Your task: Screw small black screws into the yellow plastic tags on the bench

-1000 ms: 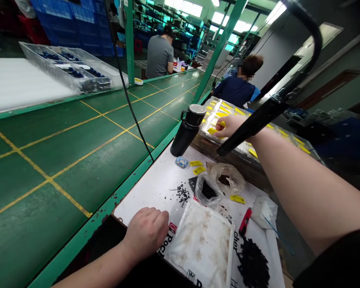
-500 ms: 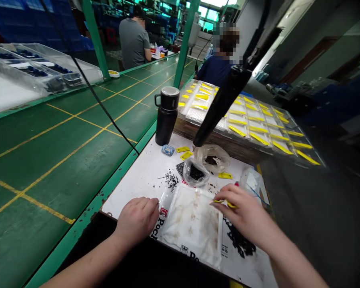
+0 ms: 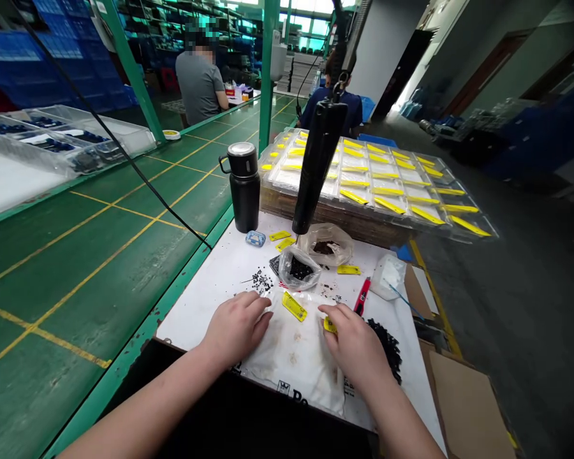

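Note:
My right hand (image 3: pixel 356 344) pinches a small flat yellow piece (image 3: pixel 330 325) over the right side of a white padded packet (image 3: pixel 291 360); the fingers partly cover it. Another yellow piece (image 3: pixel 294 306) with dark print lies on the packet's far end, between the hands. My left hand (image 3: pixel 236 326) rests at the packet's left edge, thumb and fingers apart, nothing seen in it. Past the packet stand an open clear bag of small black parts (image 3: pixel 299 269) and a larger bag of dark screw-like bits (image 3: pixel 326 245). A black electric screwdriver (image 3: pixel 319 169) hangs above them, tip down.
Beside my right hand lie a red utility knife (image 3: pixel 362 296) and a heap of black parts (image 3: pixel 387 350). A black flask (image 3: pixel 244 191) stands at the back left. Behind are stacked clear trays (image 3: pixel 430 220) of yellow pieces. Two people sit farther off along the green bench (image 3: pixel 124 255).
One yellow piece now lies on the packet. My right hand has moved down and left, still pinching a yellow piece. The left hand has moved inward and its fingers have loosened. The view has shifted.

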Demonstrator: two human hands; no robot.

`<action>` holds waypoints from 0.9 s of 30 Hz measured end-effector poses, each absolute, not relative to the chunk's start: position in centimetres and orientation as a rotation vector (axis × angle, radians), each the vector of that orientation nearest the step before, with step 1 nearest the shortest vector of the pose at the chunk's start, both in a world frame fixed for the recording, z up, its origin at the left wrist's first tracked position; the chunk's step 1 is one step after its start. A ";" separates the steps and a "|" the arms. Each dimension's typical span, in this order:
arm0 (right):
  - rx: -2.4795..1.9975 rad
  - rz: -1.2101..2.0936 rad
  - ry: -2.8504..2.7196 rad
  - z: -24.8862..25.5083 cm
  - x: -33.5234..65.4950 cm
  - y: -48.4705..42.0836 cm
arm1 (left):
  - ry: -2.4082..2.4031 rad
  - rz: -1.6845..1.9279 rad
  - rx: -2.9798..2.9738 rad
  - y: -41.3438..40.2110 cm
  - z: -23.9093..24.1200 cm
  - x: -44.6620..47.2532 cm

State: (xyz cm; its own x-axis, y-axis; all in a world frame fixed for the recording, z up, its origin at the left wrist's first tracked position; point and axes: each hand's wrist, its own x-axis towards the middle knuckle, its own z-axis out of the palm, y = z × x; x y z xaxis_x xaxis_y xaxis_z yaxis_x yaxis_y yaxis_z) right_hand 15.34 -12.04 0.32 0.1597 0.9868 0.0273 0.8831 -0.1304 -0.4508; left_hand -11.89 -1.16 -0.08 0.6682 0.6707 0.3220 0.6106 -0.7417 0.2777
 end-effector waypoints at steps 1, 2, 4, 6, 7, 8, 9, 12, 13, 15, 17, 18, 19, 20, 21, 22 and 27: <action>-2.091 0.401 -1.750 0.5 15.6 -12.3 | 0.992 0.606 2.750 -0.7 0.1 -10.9; -2.092 0.417 -1.722 0.6 15.7 -12.5 | 0.920 0.594 2.768 -0.2 0.2 -10.0; -2.082 0.464 -1.677 1.0 16.0 -12.7 | 0.774 0.571 2.802 0.7 0.3 -8.3; -2.085 0.513 -1.625 1.3 16.2 -12.8 | 0.666 0.560 2.818 1.5 0.0 -7.2; -2.097 0.534 -1.591 1.4 16.3 -12.8 | 0.631 0.559 2.818 1.7 -0.2 -6.8; -2.116 0.551 -1.553 1.5 16.5 -12.8 | 0.608 0.559 2.815 1.9 -0.5 -6.6; -2.135 0.567 -1.514 1.6 16.6 -12.8 | 0.593 0.559 2.810 2.1 -0.7 -6.5; -2.156 0.613 -1.419 1.9 17.0 -12.6 | 0.575 0.551 2.798 2.2 -1.5 -6.6; -2.145 0.628 -1.400 2.0 17.0 -12.5 | 0.573 0.546 2.796 2.1 -1.7 -6.6; -2.114 0.646 -1.361 2.2 17.1 -12.0 | 0.579 0.540 2.803 2.0 -1.9 -6.7; -2.100 0.648 -1.304 2.3 17.0 -11.4 | 0.594 0.545 2.830 1.9 -1.9 -6.7; -2.101 0.650 -1.268 2.2 17.0 -11.1 | 0.607 0.553 2.847 1.8 -1.9 -6.7; -2.106 0.656 -1.230 2.1 17.0 -10.9 | 0.621 0.562 2.862 1.8 -1.9 -6.7; -2.111 0.667 -1.192 1.9 16.9 -10.8 | 0.633 0.570 2.872 1.7 -1.8 -6.8; -2.112 0.682 -1.156 1.7 16.9 -10.7 | 0.644 0.577 2.873 1.7 -1.8 -6.8; -2.109 0.701 -1.123 1.4 16.9 -10.6 | 0.653 0.582 2.868 1.7 -1.8 -6.8; -2.070 0.794 -1.021 -0.3 17.2 -11.2 | 0.655 0.608 2.833 1.9 -2.0 -6.9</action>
State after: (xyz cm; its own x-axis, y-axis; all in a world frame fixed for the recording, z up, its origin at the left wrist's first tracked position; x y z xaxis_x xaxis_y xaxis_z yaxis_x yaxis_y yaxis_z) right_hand 17.24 -11.16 -0.27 0.5043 0.8358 -0.2169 0.4163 -0.4554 -0.7869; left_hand -6.93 1.94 -2.02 0.8201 0.4526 0.3500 0.3829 -0.8887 0.2522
